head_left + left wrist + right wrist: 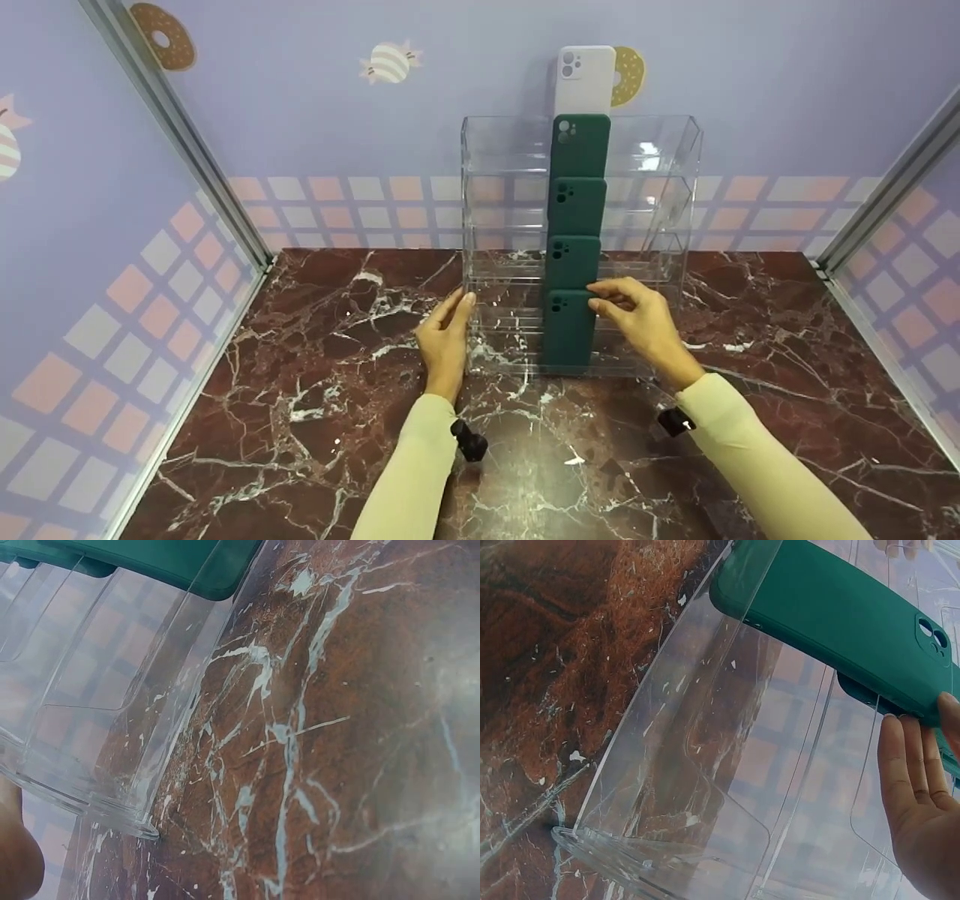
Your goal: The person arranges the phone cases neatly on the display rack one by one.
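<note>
A clear tiered display rack (502, 150) stands on the table, holding one upright column of phone cases. Its lowest, front tier bears a dark green phone case (568, 334), whose upper right corner my right hand (649, 322) pinches. In the right wrist view, the thumb lies at the front of that case and the fingers reach beneath its edge. My left hand (444, 337) rests at the rack's left side, fingers and thumb fairly straight along the panel. Only a bit of it shows in the left wrist view, just outside the clear side wall (82, 806).
Behind the front case rise more green cases (574, 262) and a white case (585, 82) at the top. The marbled table (337, 420) ends at a patterned back wall (300, 112), with metal-framed side panels left and right. Small black cameras sit at both wrists.
</note>
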`<state>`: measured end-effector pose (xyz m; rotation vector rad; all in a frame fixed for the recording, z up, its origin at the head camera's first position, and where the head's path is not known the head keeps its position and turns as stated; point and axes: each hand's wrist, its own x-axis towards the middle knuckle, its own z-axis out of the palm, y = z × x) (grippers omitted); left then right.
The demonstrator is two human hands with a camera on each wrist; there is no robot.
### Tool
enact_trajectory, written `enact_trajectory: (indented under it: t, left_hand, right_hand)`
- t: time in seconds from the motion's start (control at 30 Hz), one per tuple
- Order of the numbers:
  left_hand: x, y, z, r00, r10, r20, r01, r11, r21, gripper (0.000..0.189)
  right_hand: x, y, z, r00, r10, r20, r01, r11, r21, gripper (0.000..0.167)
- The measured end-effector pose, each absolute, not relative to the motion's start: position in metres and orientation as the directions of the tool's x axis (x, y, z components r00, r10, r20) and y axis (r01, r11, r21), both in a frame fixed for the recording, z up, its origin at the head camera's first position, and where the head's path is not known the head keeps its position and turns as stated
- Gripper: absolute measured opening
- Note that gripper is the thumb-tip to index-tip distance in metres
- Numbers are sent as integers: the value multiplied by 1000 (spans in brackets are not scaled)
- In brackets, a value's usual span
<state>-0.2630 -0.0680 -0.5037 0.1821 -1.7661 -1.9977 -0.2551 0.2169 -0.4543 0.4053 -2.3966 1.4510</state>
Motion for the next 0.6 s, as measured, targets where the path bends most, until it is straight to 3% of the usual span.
enact_trajectory:
  t: [0.37,0.6]
  left_hand:
    - [-258,-89,-497,-880,-354,316,248,226,942,32]
    - [-256,-118,-475,-866,-194,462,328,478,815,33]
  right_hand:
    - [-245,226,-449,-887,-74,455,-437,452,-778,26]
    - [-237,242,-432,-821,-83,564,-513,541,-666,27]
